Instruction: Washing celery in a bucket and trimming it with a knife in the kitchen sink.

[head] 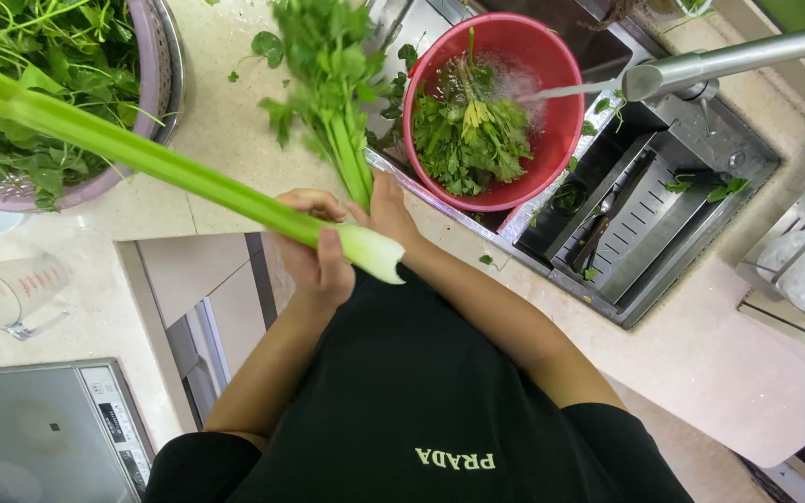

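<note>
My left hand (317, 263) is closed around a long, thick pale-green celery stalk (142, 154) that runs from the upper left down to its cut white end by my chest. Right beside it, my right hand (389, 210) grips the lower stems of a leafy celery bunch (333, 84) that points up toward the sink. The two hands touch above the counter's edge.
A red basin (566, 70) of leafy greens sits in the sink under a running metal tap (701, 65). A pale purple colander (156, 65) full of greens stands at the upper left. A clear measuring jug (6, 298) and a grey appliance (48, 428) are on the left. A metal drain rack (635, 210) lies in the sink.
</note>
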